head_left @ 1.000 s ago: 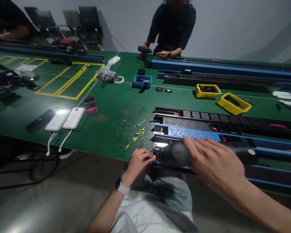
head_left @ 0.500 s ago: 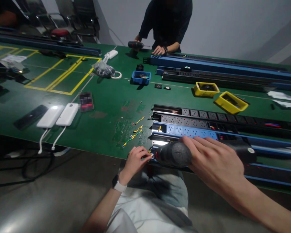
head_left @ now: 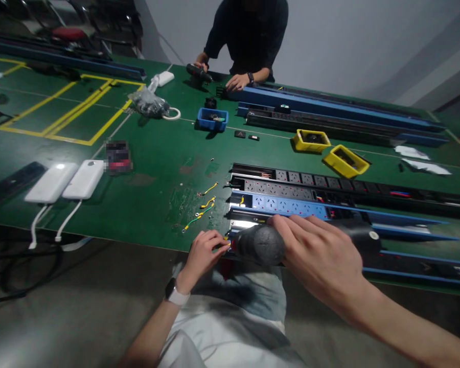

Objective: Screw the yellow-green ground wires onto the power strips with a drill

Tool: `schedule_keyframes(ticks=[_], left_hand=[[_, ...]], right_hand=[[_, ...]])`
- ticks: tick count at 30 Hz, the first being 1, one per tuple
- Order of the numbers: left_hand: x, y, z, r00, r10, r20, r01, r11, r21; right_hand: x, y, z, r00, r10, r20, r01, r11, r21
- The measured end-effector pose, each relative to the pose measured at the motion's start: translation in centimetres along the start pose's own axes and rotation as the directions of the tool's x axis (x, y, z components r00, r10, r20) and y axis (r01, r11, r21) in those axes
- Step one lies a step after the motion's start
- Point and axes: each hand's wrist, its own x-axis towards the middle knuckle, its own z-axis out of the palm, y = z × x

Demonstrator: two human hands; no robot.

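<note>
My right hand [head_left: 322, 258] is wrapped round a dark cordless drill [head_left: 262, 245], whose front end points down at the near end of a power strip. My left hand [head_left: 205, 251] is closed in a pinch beside the drill's front, on a short yellow wire [head_left: 228, 244] that shows only in part. The drill hides the bit and most of the strip end. Several loose yellow-green wires [head_left: 199, 221] with ring ends lie on the table left of the strips. A blue power strip [head_left: 287, 205] and a black one [head_left: 268, 187] lie just beyond my hands.
A co-worker's hand [head_left: 237, 82] rests on a long blue profile [head_left: 314, 102] across the green table [head_left: 157, 158]; the other holds a drill [head_left: 198, 73]. A blue bin [head_left: 212, 119], yellow bins [head_left: 311, 141] and white power banks [head_left: 83, 179] with cables stand around.
The camera view has turned, so the table's contents appear farther left. The co-worker's drill has tipped its front downward. My hands keep the same hold at the strip end.
</note>
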Motion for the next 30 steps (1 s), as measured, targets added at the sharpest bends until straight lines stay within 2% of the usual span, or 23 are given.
schedule_keyframes(ticks=[16, 30], left_hand=[[-0.1, -0.3, 0.1, 1.000, 0.021, -0.009, -0.020, 0.999, 0.030], [-0.3, -0.8, 0.1, 0.998, 0.059, -0.014, -0.058, 0.995, 0.083]], right_hand=[[0.1, 0.2, 0.1, 1.000, -0.010, 0.004, 0.010, 1.000, -0.024], [1.3, 0.2, -0.2, 0.995, -0.094, -0.035, 0.093, 0.995, -0.023]])
